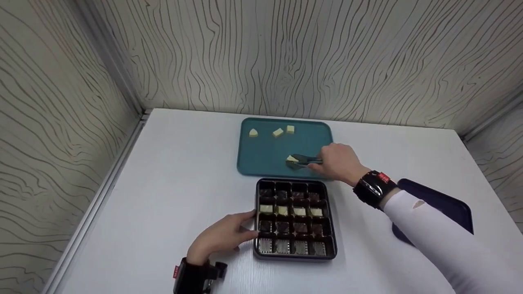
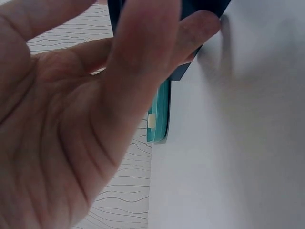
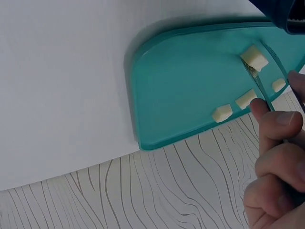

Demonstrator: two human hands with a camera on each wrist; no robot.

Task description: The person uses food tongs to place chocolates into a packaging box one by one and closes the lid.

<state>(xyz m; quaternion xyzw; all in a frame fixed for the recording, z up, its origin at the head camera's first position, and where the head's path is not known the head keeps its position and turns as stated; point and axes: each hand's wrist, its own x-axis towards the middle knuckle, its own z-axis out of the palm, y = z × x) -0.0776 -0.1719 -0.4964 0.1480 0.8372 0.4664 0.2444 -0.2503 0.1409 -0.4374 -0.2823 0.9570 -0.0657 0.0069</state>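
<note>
My right hand (image 1: 340,163) grips a pair of tongs (image 1: 303,156) over the teal tray (image 1: 261,153). Between the tong tips sits a cream-coloured block (image 3: 254,58), low over the tray's near half. My left hand (image 1: 222,233) rests its thumb and fingertips along the left side of a dark divided box (image 1: 332,245), fingers loosely extended. Rows of small compartments fill this box: dark brown squares at the back, then cream squares (image 1: 299,211), then dark brown ones again, and grey ridged squares (image 1: 282,246) nearest me. In the left wrist view the palm hides most of the box.
Three more cream pieces lie along the tray's far side, among them a rounded wedge (image 1: 253,132) at the left. A dark purple tray (image 1: 439,200) lies at the right, partly under my right sleeve (image 1: 445,237). Patterned panels (image 1: 261,57) enclose the white table (image 1: 175,163).
</note>
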